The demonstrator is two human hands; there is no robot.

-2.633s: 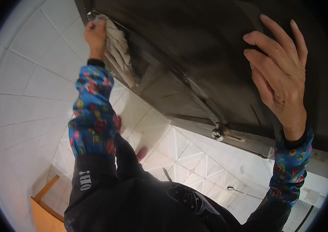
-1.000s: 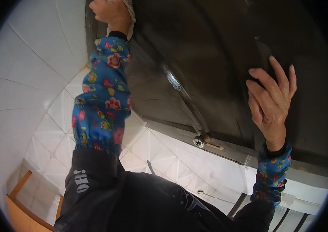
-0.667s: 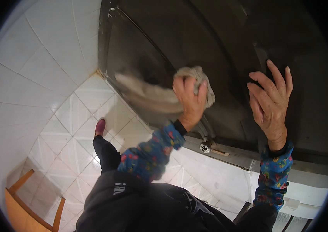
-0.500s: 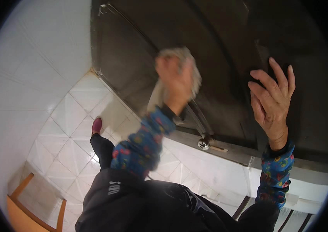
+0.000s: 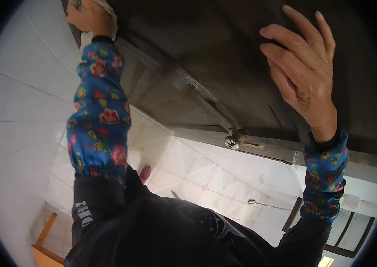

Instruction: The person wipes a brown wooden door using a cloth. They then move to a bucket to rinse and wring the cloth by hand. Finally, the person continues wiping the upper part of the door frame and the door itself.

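Note:
At the far left, my left hand (image 5: 90, 21) is closed on a pale cloth (image 5: 111, 10) at the edge of a dark brown panel that looks like a door (image 5: 188, 40). Part of the cloth hangs below the palm, and the fingertips are partly cut off by the upper rim. My right hand (image 5: 306, 66) is at the panel's right side, fingers bent and apart, holding nothing; whether it touches the panel I cannot tell. A shiny round knob (image 5: 231, 142) sits on the panel's near edge, between my two arms.
A pale wall (image 5: 24, 98) rises close on the left. Below is a light tiled floor (image 5: 188, 164), with my pinkish shoe (image 5: 145, 173) on it. An orange-brown wooden piece of furniture (image 5: 46, 256) stands at the lower left. Dark-framed bars (image 5: 346, 231) show at the lower right.
My left hand has swept the cloth up and left across the panel to its far left edge, the arm now stretched out. In the picture, my right hand sits higher and nearer.

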